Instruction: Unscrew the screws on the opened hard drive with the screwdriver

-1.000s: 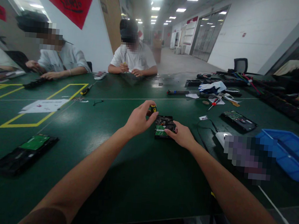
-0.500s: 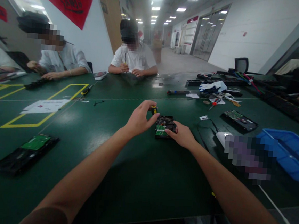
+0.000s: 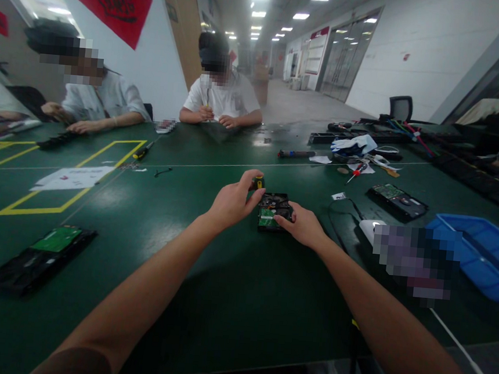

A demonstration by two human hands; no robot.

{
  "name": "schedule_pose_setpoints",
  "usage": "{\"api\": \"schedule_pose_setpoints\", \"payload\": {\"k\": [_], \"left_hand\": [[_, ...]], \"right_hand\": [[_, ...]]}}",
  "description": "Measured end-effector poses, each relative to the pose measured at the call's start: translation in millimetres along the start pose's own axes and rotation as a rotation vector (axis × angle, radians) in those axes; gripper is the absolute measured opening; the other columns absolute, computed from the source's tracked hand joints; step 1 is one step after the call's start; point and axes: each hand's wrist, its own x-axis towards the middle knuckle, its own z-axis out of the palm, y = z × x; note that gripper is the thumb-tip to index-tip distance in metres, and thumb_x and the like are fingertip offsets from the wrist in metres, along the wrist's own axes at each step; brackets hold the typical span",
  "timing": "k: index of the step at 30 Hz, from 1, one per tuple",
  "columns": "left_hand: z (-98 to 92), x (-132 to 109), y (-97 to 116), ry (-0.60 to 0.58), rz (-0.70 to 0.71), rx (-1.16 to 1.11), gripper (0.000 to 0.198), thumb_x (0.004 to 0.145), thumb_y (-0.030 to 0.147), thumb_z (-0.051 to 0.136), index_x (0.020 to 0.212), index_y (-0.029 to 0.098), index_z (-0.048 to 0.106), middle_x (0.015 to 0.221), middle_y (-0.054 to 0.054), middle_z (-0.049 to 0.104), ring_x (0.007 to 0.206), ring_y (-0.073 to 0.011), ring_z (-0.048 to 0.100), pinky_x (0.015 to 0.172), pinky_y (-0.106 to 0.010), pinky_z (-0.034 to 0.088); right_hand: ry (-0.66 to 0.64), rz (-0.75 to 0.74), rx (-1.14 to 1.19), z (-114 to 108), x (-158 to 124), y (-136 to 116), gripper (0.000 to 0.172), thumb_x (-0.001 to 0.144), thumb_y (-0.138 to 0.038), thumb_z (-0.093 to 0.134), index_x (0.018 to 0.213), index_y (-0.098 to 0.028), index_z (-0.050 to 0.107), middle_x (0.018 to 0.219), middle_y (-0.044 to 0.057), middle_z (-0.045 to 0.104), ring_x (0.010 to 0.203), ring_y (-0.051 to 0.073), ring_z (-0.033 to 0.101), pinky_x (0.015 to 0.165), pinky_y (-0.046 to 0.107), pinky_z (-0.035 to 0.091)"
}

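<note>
A small black hard drive [image 3: 274, 208] with a green circuit board lies on the green table [image 3: 239, 302] straight ahead of me. My left hand [image 3: 232, 200] is closed round the yellow-and-black handle of a screwdriver [image 3: 257, 182], held upright at the drive's far left corner. My right hand [image 3: 302, 225] rests on the drive's right near edge, fingers curled and pressed on it, holding it down.
Another hard drive [image 3: 38, 257] lies near left, a third [image 3: 397, 200] at the right. A blue tray [image 3: 480, 251] stands far right, with a white device [image 3: 367, 227] and cable beside it. Tools and gloves [image 3: 353, 145] lie farther back. Two people sit across the table.
My left hand has shifted its fingers slightly on the screwdriver handle, as if turning it. My right hand and the drive stay put.
</note>
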Motion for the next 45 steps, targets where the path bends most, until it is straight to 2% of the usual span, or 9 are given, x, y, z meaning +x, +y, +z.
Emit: {"api": "schedule_pose_setpoints", "payload": {"k": [6, 11, 17, 21, 26, 30, 34, 41, 45], "left_hand": [[0.7, -0.4, 0.2, -0.016, -0.02, -0.005, 0.042, 0.099, 0.039, 0.053, 0.136, 0.021, 0.044, 0.101, -0.01, 0.075, 0.088, -0.0245, 0.075, 0.076, -0.037, 0.059], [0.5, -0.6, -0.2, 0.004, -0.008, 0.005, 0.042, 0.099, 0.04, 0.055, 0.135, 0.021, 0.046, 0.107, -0.01, 0.073, 0.094, -0.0249, 0.074, 0.081, -0.04, 0.059], [-3.7, 2.1, 1.6, 0.063, 0.061, -0.081, 0.035, 0.097, 0.031, 0.059, 0.129, 0.022, 0.052, 0.123, -0.011, 0.067, 0.093, -0.0186, 0.07, 0.089, -0.038, 0.058], [-6.2, 4.4, -0.1, 0.085, 0.097, -0.096, 0.031, 0.096, 0.032, 0.062, 0.125, 0.022, 0.057, 0.119, -0.01, 0.066, 0.096, -0.019, 0.068, 0.091, -0.038, 0.056], [-5.1, 4.1, -2.7, 0.056, 0.042, -0.116, 0.044, 0.088, 0.041, 0.073, 0.125, 0.025, 0.055, 0.112, -0.006, 0.07, 0.095, -0.0203, 0.069, 0.087, -0.037, 0.057], [-5.1, 3.0, -1.2, 0.053, 0.018, -0.1, 0.037, 0.093, 0.034, 0.067, 0.126, 0.025, 0.053, 0.111, -0.006, 0.07, 0.092, -0.0191, 0.07, 0.084, -0.035, 0.056], [-7.1, 3.6, 0.3, 0.025, 0.009, -0.093, 0.039, 0.093, 0.03, 0.063, 0.129, 0.024, 0.049, 0.109, -0.007, 0.069, 0.083, -0.0176, 0.068, 0.08, -0.035, 0.056], [-9.5, 5.0, -0.7, 0.057, 0.081, -0.052, 0.036, 0.093, 0.025, 0.06, 0.126, 0.021, 0.048, 0.121, -0.011, 0.065, 0.11, -0.024, 0.066, 0.097, -0.041, 0.053], [-7.0, 3.9, -2.3, 0.049, 0.083, -0.045, 0.036, 0.095, 0.025, 0.058, 0.128, 0.02, 0.044, 0.12, -0.012, 0.064, 0.107, -0.024, 0.067, 0.095, -0.042, 0.054]], "right_hand": [[0.009, 0.003, -0.018, 1.3, 1.0, 0.6, 0.052, 0.093, -0.055, 0.065, 0.131, -0.019, 0.062, 0.098, 0.01, 0.073, 0.086, 0.024, 0.067, 0.071, 0.03, 0.044], [0.002, 0.009, -0.029, 0.9, 0.7, -0.1, 0.052, 0.093, -0.055, 0.065, 0.13, -0.019, 0.062, 0.1, 0.009, 0.073, 0.086, 0.023, 0.067, 0.071, 0.029, 0.044], [0.008, 0.014, -0.021, 0.5, 0.2, -0.6, 0.052, 0.093, -0.055, 0.065, 0.13, -0.019, 0.062, 0.096, 0.008, 0.072, 0.086, 0.023, 0.067, 0.072, 0.03, 0.045], [0.01, 0.009, -0.019, 1.0, 0.1, 0.1, 0.051, 0.093, -0.055, 0.065, 0.129, -0.02, 0.062, 0.098, 0.008, 0.072, 0.087, 0.024, 0.067, 0.071, 0.03, 0.044], [0.003, 0.004, -0.024, 1.3, 0.5, 0.9, 0.051, 0.094, -0.056, 0.063, 0.13, -0.02, 0.062, 0.1, 0.009, 0.073, 0.087, 0.023, 0.067, 0.07, 0.03, 0.043], [0.008, 0.009, -0.026, 1.8, 0.6, 1.5, 0.054, 0.093, -0.057, 0.063, 0.132, -0.019, 0.061, 0.097, 0.008, 0.072, 0.087, 0.024, 0.067, 0.071, 0.03, 0.043], [-0.003, 0.006, -0.015, 1.0, 0.4, 0.6, 0.052, 0.094, -0.055, 0.063, 0.132, -0.02, 0.061, 0.101, 0.009, 0.073, 0.088, 0.023, 0.067, 0.071, 0.03, 0.044], [-0.003, 0.015, -0.021, 0.1, 1.0, -1.4, 0.051, 0.094, -0.055, 0.064, 0.131, -0.02, 0.062, 0.102, 0.009, 0.073, 0.088, 0.024, 0.067, 0.071, 0.03, 0.044], [-0.002, 0.008, -0.02, 1.0, 1.3, -0.4, 0.051, 0.094, -0.055, 0.064, 0.13, -0.02, 0.062, 0.102, 0.009, 0.073, 0.088, 0.023, 0.067, 0.07, 0.029, 0.044]]}}
